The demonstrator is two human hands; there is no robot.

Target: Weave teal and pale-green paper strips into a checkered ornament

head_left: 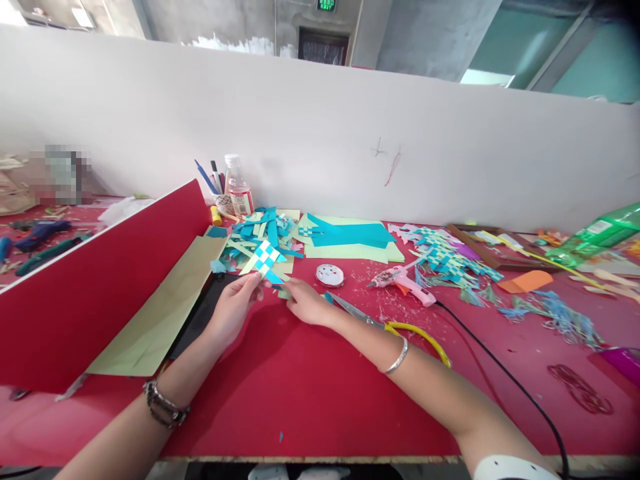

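Between the thumb and fingers of my left hand (240, 300) is a small woven paper piece (266, 256), checkered in blue and pale green, raised above the red table. My right hand (307, 302) is closed by the lower right end of the piece, its fingertips pinched on a strip end there; partly hidden, their exact grip is hard to see. Behind the piece lies a heap of blue and pale green paper scraps (274, 225). Scissors with yellow handles (420, 335) rest beneath and beside my right forearm.
A pink glue gun (407, 285) with a black cord lies right of a small round white dish (329, 275). Farther right are finished-looking woven pieces (445, 257) and a green bottle (597, 233). A red upright board (115, 287) stands at left; a clear bottle (240, 190) stands behind.
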